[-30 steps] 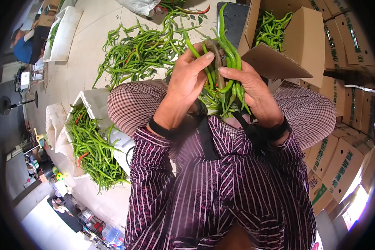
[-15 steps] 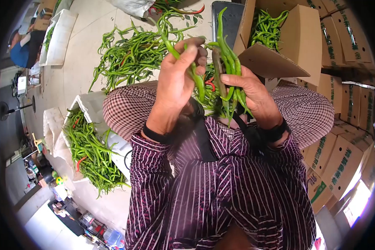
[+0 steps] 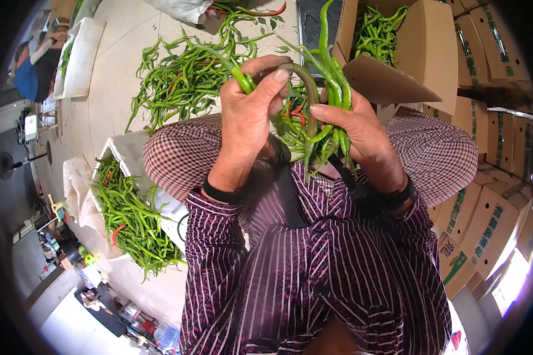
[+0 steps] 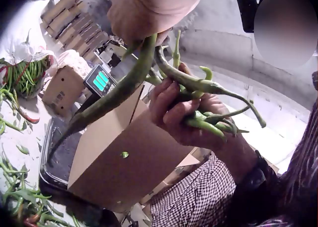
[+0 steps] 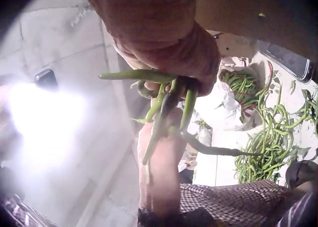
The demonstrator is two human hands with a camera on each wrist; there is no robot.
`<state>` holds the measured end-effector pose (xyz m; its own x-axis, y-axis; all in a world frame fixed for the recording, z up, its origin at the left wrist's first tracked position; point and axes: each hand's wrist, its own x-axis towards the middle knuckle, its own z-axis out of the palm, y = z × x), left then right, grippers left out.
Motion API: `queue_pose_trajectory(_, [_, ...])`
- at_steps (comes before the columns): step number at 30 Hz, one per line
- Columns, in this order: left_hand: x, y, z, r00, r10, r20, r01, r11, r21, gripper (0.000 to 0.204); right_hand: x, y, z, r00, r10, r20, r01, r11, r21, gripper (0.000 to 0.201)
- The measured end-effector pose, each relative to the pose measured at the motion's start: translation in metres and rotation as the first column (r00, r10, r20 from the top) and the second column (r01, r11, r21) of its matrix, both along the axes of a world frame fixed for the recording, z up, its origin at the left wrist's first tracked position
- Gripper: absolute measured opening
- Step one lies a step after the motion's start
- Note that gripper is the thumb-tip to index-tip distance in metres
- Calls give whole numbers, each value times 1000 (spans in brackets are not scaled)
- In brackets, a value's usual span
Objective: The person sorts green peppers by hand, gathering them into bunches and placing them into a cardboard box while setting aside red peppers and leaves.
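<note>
In the head view the left hand [image 3: 246, 115] curls round a green pepper [image 3: 240, 78], while its thumb and index finger pinch the upper end of a dull brownish pepper [image 3: 309, 97]. Close beside it, the right hand [image 3: 364, 133] grips several long green peppers [image 3: 336, 80], its thumb across them and the brownish one. From the left wrist, the left hand [image 4: 154, 10] has a long pepper [image 4: 119, 90] hanging below it, with the right hand [image 4: 176, 112] round the bunch. The right wrist view shows pepper ends [image 5: 159, 107] under the right hand [image 5: 164, 48].
A loose pepper pile [image 3: 186, 80] lies on the floor at the upper left. Left of the knees, peppers [image 3: 136, 219] fill a white container. An open carton [image 3: 391, 86] holding peppers stands at the upper right, near stacked boxes [image 3: 488, 222]. Another person [image 3: 32, 74] sits far left.
The left hand first drew away leftward from the bunch with a green pepper, then its thumb and index finger came onto the brownish pepper's end. The right hand has kept its grip.
</note>
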<state>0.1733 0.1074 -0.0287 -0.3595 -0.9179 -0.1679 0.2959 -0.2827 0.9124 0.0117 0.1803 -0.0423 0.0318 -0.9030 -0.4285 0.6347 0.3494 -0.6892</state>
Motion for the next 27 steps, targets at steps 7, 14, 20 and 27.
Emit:
queue_pose_trajectory(7, [-4,4,2,994,66,-87,-60,995,74,26,1,3,-6,994,-50,96,53,998,-29,49])
queue_pose_trajectory(14, [-6,0,12,999,22,-50,-18,997,72,21,6,-2,-2,996,-42,-75,32,990,-134,47])
queue_pose_trajectory(20, [9,-15,-10,974,169,-152,-148,979,140,10,-5,-1,11,981,-60,-182,33,989,-145,43])
queue_pose_trajectory(27, [14,-22,-5,872,107,-479,54,949,310,63,-17,-1,10,996,-85,34,89,988,-125,31])
